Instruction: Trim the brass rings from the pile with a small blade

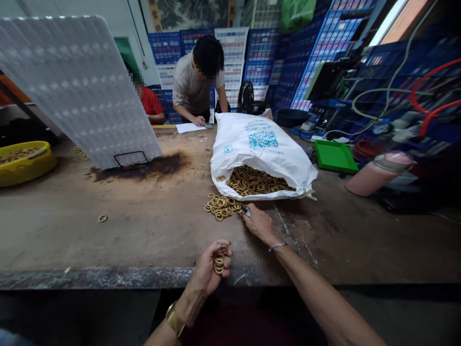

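Gold-coloured metal rings (pixel 257 181) fill the open mouth of the white sack (pixel 248 146); a loose pile (pixel 219 206) lies just before it. By that pile, the worker's right hand (pixel 260 223) pinches a small dark-tipped tool (pixel 247 211) I can't identify. Further out from the sack, the left hand (pixel 212 264) curls round several rings.

Nearest you, just short of the front edge of the desk (pixel 144 240), your bare left forearm (pixel 190 305) wears a broad gold-toned band (pixel 175 321), while your bare right forearm (pixel 317 288) has a thin, rounded silvery bangle (pixel 278 246).
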`<action>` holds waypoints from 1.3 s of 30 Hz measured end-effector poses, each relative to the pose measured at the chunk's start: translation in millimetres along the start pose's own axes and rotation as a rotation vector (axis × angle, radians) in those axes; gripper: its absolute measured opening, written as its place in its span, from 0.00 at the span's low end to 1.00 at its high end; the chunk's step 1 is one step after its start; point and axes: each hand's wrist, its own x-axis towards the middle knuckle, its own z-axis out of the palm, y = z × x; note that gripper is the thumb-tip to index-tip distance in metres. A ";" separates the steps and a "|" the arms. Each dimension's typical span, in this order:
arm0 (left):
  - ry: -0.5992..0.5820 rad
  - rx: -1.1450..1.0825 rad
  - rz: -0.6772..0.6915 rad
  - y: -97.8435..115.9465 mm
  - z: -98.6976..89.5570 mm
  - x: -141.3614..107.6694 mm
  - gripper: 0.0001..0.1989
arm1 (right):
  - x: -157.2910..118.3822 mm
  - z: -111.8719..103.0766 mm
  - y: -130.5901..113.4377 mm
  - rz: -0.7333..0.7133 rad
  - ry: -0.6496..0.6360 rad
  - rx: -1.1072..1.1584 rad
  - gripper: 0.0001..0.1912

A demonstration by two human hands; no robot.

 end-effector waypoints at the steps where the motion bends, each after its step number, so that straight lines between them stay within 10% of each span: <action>1: -0.015 -0.036 -0.019 0.5 -0.4 0.5 0.16 | -0.4 0.9 1.3 -0.010 0.006 0.003 0.09; 12: 0.058 0.148 0.116 -0.7 -2.0 11.7 0.19 | -14.0 9.8 8.9 -0.110 0.046 0.380 0.03; 24: 0.069 0.927 0.629 -3.0 -7.2 21.1 0.09 | -58.5 -3.7 -31.6 0.140 -0.636 1.465 0.19; 39: 0.136 0.859 0.491 -2.0 -5.0 13.1 0.13 | -61.2 4.9 -34.8 -0.009 -0.425 1.218 0.20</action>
